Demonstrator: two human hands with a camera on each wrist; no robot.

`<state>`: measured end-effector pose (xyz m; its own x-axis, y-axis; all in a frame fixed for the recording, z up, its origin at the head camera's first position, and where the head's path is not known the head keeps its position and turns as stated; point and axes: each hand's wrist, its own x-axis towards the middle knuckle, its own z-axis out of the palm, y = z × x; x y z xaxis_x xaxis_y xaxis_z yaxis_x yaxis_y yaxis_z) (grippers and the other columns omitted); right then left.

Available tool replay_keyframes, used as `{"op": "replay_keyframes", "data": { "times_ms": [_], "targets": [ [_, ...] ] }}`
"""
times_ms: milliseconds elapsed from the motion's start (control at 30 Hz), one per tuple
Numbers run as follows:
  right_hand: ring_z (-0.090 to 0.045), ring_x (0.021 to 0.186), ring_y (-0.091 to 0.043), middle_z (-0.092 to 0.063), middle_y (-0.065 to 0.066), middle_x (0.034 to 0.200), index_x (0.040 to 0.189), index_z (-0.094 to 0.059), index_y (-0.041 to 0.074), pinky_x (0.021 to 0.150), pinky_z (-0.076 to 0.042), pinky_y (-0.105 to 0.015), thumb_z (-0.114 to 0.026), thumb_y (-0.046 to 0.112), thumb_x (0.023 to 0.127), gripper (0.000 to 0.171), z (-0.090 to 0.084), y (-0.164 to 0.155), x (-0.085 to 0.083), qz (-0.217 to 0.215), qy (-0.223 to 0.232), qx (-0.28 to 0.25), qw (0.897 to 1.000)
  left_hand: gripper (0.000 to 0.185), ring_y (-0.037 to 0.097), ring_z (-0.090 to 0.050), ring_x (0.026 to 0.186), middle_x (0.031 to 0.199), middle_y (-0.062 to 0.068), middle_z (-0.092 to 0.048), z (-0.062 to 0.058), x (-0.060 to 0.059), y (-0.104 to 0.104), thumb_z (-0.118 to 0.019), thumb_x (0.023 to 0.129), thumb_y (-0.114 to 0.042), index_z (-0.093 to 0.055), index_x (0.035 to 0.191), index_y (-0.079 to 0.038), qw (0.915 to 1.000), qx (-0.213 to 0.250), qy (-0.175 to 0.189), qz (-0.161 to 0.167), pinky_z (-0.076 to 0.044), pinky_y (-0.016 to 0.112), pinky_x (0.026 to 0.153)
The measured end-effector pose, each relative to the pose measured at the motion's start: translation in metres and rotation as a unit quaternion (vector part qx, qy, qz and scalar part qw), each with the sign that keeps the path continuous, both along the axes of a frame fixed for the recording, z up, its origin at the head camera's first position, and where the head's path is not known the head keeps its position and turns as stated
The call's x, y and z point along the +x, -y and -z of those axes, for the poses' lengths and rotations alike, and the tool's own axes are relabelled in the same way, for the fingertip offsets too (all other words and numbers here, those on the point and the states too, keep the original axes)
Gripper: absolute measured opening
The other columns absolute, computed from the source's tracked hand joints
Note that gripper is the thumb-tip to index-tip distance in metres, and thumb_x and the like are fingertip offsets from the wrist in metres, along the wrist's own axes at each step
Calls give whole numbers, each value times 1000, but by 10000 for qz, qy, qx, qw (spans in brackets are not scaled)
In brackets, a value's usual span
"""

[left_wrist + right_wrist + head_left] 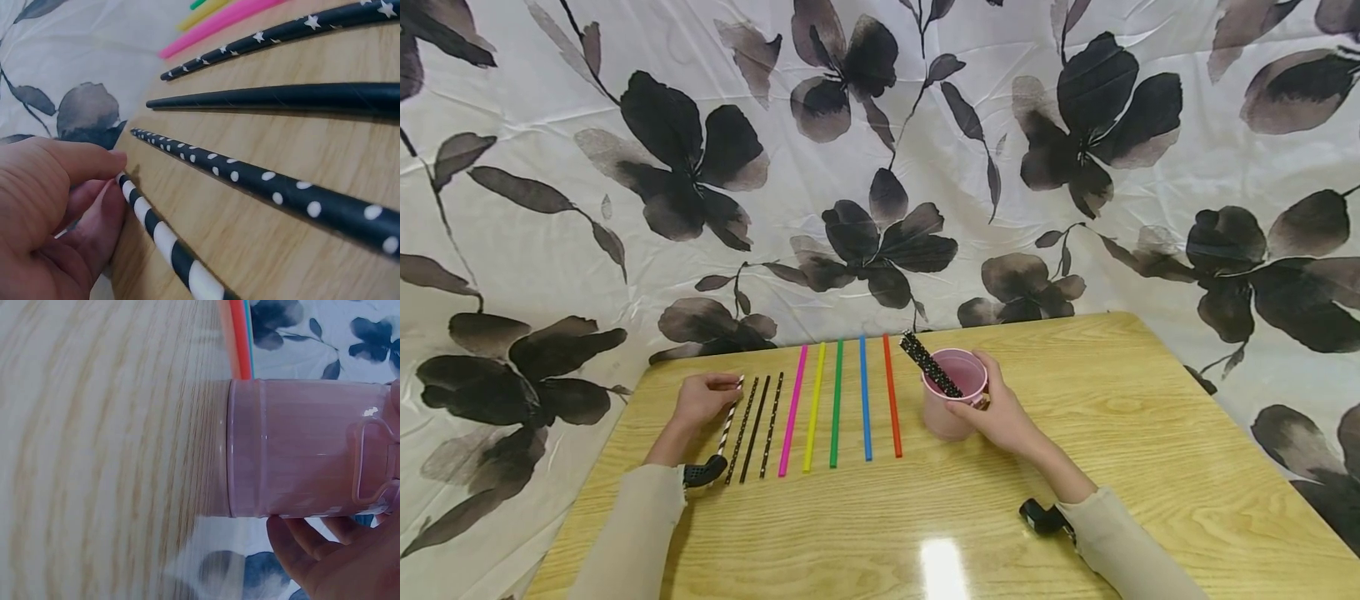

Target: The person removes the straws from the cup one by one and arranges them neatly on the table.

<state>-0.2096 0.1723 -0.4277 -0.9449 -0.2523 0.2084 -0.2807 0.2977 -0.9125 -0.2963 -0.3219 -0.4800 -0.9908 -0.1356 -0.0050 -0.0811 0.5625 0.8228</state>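
Note:
At the left of the row, my left hand [703,402] pinches the far end of a black-and-white striped paper straw [164,240] between thumb and fingers. Beside that straw lie a black straw with white dots [232,170], a plain black straw [269,97] and a black straw with white stars [259,39]. My right hand [1006,421] holds a small pink bucket [942,417] by its rim and side; a wire handle shows on it in the right wrist view. Several black patterned straws [934,367] lean out of the bucket toward the left.
Pink [793,408], yellow [814,408], green [837,404], blue [865,400] and red [892,396] straws lie spaced out between the black straws and the bucket. A flowered cloth [865,167] hangs behind the wooden table [850,533].

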Motion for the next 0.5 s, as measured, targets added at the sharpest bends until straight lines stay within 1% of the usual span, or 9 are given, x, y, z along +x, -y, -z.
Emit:
{"op": "replay_keyframes", "data": {
  "times_ms": [100,200,267,500],
  "targets": [
    [-40,130,-43,-38,-29,142,151,-18,4,102,-37,-56,-74,14,87,85,-1,0,0,16,23,22,10000,33,14,-64,84,109,23,-66,0,0,-1,-72,87,-5,-65,115,9,9997,-244,-64,-51,-51,17,64],
    [-39,130,-43,-38,-29,143,151,-17,3,102,-37,-55,-74,12,88,85,-2,0,-1,34,52,125,9999,33,23,-65,90,109,23,-67,0,1,-1,-72,87,-5,-65,116,10,9990,-429,-137,-31,-50,17,65],
    [-40,130,-43,-38,-29,143,151,-16,3,102,-38,-54,-73,12,88,86,-2,0,-1,31,51,175,9998,34,27,-65,93,109,23,-66,-1,1,-1,-71,87,-5,-64,117,9,9987,-484,-146,-45,-50,16,65],
    [-40,130,-43,-37,-28,143,151,-16,4,102,-38,-54,-74,13,88,86,-2,0,0,14,76,146,9999,34,31,-65,94,107,23,-67,1,1,-3,-71,86,-5,-64,116,9,9982,-574,-172,-84,-49,17,65]
  ]
}}
